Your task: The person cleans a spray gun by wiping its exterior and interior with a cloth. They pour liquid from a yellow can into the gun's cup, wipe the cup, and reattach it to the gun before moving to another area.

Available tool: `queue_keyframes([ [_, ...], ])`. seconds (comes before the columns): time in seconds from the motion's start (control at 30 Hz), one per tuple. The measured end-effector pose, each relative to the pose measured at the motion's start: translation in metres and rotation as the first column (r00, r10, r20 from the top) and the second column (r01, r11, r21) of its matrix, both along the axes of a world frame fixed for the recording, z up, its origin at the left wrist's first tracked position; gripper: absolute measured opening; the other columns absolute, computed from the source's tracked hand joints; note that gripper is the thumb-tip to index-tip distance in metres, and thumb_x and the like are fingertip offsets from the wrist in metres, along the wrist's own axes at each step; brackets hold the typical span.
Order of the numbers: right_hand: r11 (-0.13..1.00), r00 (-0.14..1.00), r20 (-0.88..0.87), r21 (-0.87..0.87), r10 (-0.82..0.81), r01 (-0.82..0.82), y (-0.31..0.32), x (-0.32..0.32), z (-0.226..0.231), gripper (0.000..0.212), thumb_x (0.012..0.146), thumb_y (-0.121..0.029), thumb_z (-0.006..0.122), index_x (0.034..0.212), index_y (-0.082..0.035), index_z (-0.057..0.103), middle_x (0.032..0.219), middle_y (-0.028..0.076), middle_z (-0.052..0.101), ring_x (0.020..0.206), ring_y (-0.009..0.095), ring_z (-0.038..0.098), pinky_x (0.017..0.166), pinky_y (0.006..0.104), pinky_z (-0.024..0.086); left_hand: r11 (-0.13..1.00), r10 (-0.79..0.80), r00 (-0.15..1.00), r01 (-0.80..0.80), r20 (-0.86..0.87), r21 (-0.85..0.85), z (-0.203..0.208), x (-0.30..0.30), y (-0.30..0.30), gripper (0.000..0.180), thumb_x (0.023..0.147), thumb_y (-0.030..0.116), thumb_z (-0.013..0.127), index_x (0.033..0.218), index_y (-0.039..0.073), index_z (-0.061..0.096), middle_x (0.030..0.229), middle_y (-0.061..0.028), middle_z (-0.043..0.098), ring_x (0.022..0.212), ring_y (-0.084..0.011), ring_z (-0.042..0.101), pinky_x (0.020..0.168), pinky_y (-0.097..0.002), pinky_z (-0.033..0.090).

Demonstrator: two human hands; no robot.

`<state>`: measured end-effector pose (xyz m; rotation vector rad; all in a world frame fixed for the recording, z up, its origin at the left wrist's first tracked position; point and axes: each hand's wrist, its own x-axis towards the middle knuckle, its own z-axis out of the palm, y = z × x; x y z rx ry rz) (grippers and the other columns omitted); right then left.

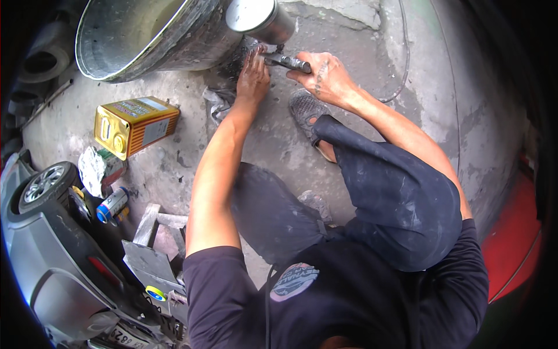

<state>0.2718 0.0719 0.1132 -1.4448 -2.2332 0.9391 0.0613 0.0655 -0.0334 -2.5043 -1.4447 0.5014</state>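
My right hand (328, 75) is wrapped around the dark and silver body of what looks like a spray gun (282, 60). A round metal cup (256, 18) with a pale lid rises just beyond it and seems to belong to it, though the joint is hidden. Wet and smeared dark, the fingers of my left hand (253, 78) close around the gun's front end; the thumb is hidden. A large grey-rimmed bucket (192, 49) stands close by at the upper left, with pale residue inside. Below the left hand lies a crumpled grey rag (220, 103).
A yellow rectangular tin (136, 125), a blue-and-white can (113, 203) and a small wooden stool (154, 250) are left of my arm. A grey car's body (55, 250) is at the far left, a red car panel (514, 232) at right. A thin hose (406, 58) curves across the concrete.
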Motion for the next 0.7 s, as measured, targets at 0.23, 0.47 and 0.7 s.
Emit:
queue_keyframes([
  [0.23,0.995,0.993,-0.06,-0.022,0.097,-0.099,-0.002,-0.004,0.015,0.032,0.088,-0.03,0.074,0.092,0.0,0.064,0.081,0.024,0.067,0.08,0.044,0.066,0.07,0.0485,0.05,0.993,-0.07,0.984,0.054,-0.161,-0.103,0.01,-0.001,0.002,0.054,0.103,0.023,0.037,0.151,-0.001,0.044,0.166,-0.0124,0.03,0.156,-0.0304,0.018,0.128,-0.0466,0.008],
  [0.47,0.999,0.999,-0.036,0.028,-0.036,0.037,0.008,0.001,0.005,0.033,0.088,-0.031,0.074,0.09,0.0,0.064,0.08,0.023,0.067,0.079,0.044,0.066,0.069,0.0486,0.05,0.988,-0.114,0.92,0.065,-0.375,-0.139,0.021,0.001,0.003,0.056,0.104,0.024,0.034,0.153,-0.003,0.038,0.168,-0.0137,0.022,0.157,-0.0316,0.013,0.128,-0.0486,0.001],
  [0.7,0.999,0.998,-0.027,-0.009,-0.051,0.05,0.011,-0.001,0.008,0.034,0.089,-0.032,0.073,0.09,0.0,0.064,0.081,0.023,0.066,0.079,0.044,0.065,0.069,0.0488,0.049,0.982,-0.157,0.953,0.178,-0.26,0.059,0.02,-0.012,-0.002,0.051,0.1,0.019,0.041,0.145,-0.003,0.049,0.153,-0.0138,0.048,0.15,-0.0309,0.034,0.128,-0.0458,0.012],
])
